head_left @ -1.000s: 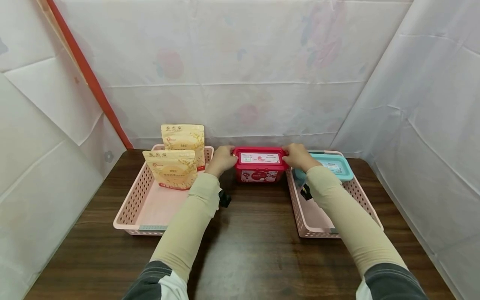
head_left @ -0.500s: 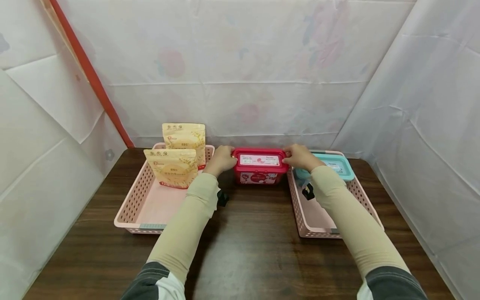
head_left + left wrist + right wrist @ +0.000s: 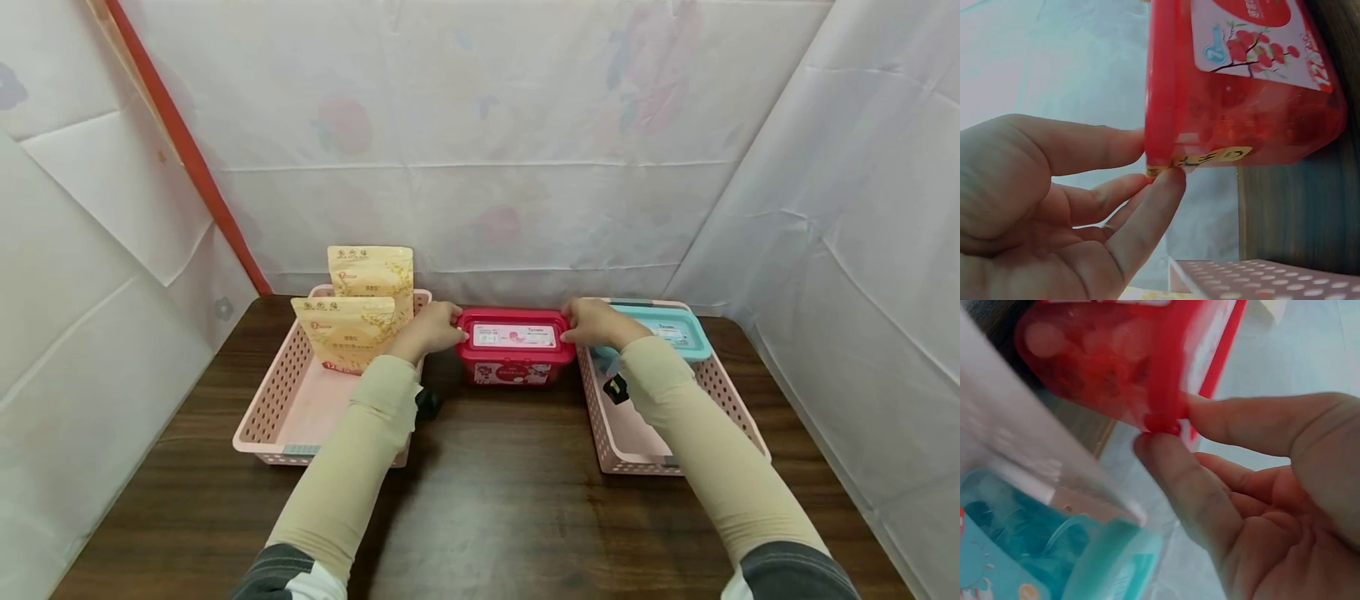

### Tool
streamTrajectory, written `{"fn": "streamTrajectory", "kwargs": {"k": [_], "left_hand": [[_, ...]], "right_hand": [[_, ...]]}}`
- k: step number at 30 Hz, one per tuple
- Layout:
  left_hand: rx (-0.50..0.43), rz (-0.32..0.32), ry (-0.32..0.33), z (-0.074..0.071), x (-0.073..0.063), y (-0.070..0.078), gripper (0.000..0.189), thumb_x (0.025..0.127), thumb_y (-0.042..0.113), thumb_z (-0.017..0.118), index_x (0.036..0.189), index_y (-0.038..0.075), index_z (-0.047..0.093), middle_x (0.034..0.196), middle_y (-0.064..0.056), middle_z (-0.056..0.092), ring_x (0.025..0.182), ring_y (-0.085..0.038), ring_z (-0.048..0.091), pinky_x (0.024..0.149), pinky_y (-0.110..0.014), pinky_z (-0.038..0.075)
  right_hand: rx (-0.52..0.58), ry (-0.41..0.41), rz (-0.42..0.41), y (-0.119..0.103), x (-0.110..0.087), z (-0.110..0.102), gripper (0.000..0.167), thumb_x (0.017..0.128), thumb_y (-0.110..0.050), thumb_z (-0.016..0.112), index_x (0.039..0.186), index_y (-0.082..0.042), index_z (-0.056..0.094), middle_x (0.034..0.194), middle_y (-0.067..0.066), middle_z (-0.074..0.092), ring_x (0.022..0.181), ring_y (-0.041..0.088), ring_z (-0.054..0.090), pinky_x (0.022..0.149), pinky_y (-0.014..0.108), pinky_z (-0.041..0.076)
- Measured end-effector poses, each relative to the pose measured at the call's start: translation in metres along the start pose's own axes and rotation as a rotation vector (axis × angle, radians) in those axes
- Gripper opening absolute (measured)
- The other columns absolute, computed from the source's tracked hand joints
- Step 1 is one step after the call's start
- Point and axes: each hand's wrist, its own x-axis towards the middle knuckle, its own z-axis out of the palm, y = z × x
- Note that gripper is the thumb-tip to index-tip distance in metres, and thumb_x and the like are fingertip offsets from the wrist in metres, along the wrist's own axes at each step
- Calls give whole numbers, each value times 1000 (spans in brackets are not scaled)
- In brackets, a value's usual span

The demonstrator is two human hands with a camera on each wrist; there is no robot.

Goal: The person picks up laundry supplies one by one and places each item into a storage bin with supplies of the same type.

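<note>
Between the two baskets is a red plastic tub [image 3: 514,350] with a lid and a pink-and-white label. My left hand [image 3: 431,329] pinches the lid's left rim between thumb and fingers, as the left wrist view also shows on the tub [image 3: 1229,106]. On the other side, my right hand [image 3: 597,323] pinches the right rim; its thumb lies on top and a finger underneath in the right wrist view. Whether the tub's base touches the table cannot be made out. Small round pieces show through its translucent red wall [image 3: 1094,362].
A pink perforated basket [image 3: 262,408] at left holds two yellow pouches [image 3: 348,333], [image 3: 375,271] standing upright. The right-hand pink basket [image 3: 611,437] holds a teal-lidded tub [image 3: 671,329], close beside my right hand. Dark wood table [image 3: 510,492] lies in front; a white sheet hangs behind.
The red tub has come slightly toward me and to the left. Both hands have moved along with it, keeping their pinch on its rim. The baskets stay where they were.
</note>
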Motion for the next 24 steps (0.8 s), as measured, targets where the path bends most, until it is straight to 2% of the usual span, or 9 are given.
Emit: {"fn": "streamTrajectory", "kwargs": {"k": [2,7,16,24], "left_hand": [[-17,-9,-24,-1,-4,-2,52,95,11,67,138,-13,50,128,-25,61,118,-32,59,100,-42,48],[-68,-17,-67,-6,-16,-3,54,95,10,67,138,-14,47,131,-27,58,123,-35,55,103,-45,46],[-51,10,-96,-8,-27,-5,53,94,10,67,137,-14,46,129,-27,58,121,-36,55,103,-46,46],[-94,19,-110,-8,-33,-6,54,94,9,68,136,-16,47,126,-28,59,117,-35,57,100,-44,48]], "right_hand": [[-13,-19,-12,-3,-3,0,45,95,-12,67,129,13,51,109,24,62,102,34,60,90,47,51],[-8,-58,-30,-7,-10,-1,46,94,-15,69,129,11,52,106,19,62,99,31,60,87,46,52],[60,-95,-45,-5,-18,2,45,94,-16,69,127,8,50,103,16,63,92,26,61,82,41,52],[63,-96,-52,-8,-24,4,41,94,-15,70,123,7,51,99,14,62,87,24,59,79,38,52]]}}
